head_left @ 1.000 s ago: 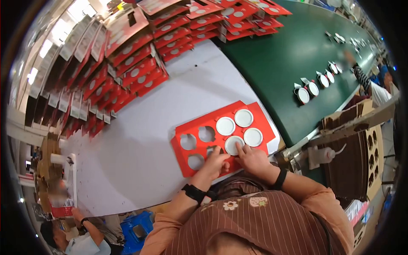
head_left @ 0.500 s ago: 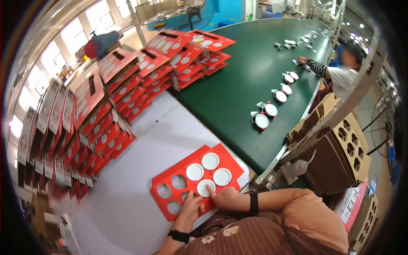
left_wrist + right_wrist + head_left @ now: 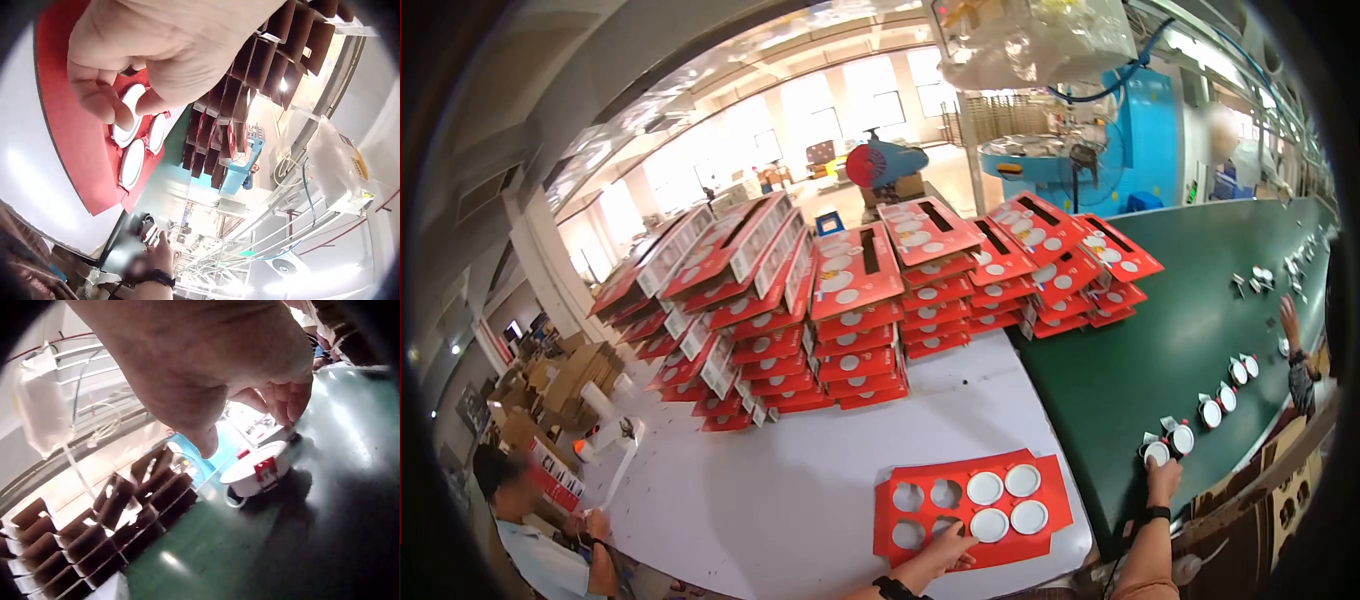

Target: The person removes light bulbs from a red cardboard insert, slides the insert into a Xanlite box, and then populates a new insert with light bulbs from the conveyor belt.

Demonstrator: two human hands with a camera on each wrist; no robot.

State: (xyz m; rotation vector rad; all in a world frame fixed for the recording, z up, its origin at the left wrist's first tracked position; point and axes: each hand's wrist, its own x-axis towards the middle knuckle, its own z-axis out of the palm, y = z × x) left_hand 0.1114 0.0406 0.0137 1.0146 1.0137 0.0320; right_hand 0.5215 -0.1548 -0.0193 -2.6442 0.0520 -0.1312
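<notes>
Listed from my remote station, largest first: one green table (image 3: 1090,370), running off to the far right; one white table (image 3: 820,500) against its left edge; stacks of red cartons (image 3: 860,330) along the white table's far side, some over the green; one red card (image 3: 967,508), flat on the white table near its front right corner — four cut-outs at left, four white discs (image 3: 1023,480) seated at right. My two hands, well apart: left hand (image 3: 943,556) on the card beside the near discs, fingers bent, thumb and fingertip parted; right hand (image 3: 1164,482) at the nearest round fixture (image 3: 1156,452) on the green table, thumb and fingers spread — contact I cannot tell.
</notes>
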